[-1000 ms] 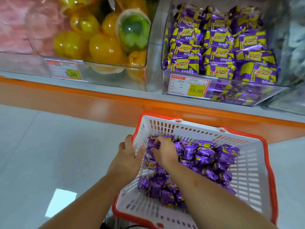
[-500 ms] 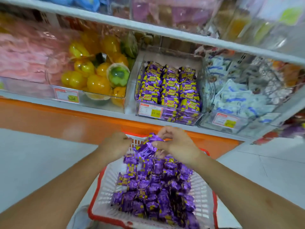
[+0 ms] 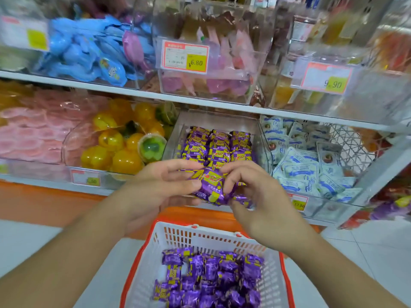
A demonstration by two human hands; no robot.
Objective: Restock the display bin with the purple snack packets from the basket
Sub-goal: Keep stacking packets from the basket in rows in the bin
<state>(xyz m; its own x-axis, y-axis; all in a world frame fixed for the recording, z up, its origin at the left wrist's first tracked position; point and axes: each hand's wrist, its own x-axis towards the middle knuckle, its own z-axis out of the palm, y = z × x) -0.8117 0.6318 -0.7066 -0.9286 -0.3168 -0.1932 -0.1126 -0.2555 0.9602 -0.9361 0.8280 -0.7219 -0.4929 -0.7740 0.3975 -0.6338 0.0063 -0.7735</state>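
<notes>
Between my two hands I hold a small bunch of purple snack packets (image 3: 211, 185), raised in front of the clear display bin (image 3: 175, 134). My left hand (image 3: 160, 185) grips the bunch from the left, and my right hand (image 3: 251, 196) pinches it from the right. Behind my hands the bin holds neat rows of the same purple and yellow packets (image 3: 218, 145). Below stands the white basket with an orange rim (image 3: 178, 236), with several purple packets (image 3: 211, 276) piled in it.
Yellow jelly cups (image 3: 115, 150) fill the bin to the left and white-blue sachets (image 3: 307, 158) the bin to the right. A shelf above carries clear bins with price tags (image 3: 184, 56). An orange plinth (image 3: 44, 203) runs under the shelf above the pale tiled floor.
Both hands have lifted a bunch of packets out of the basket up to the front of the display bin. The view has tilted upward, showing the upper shelf.
</notes>
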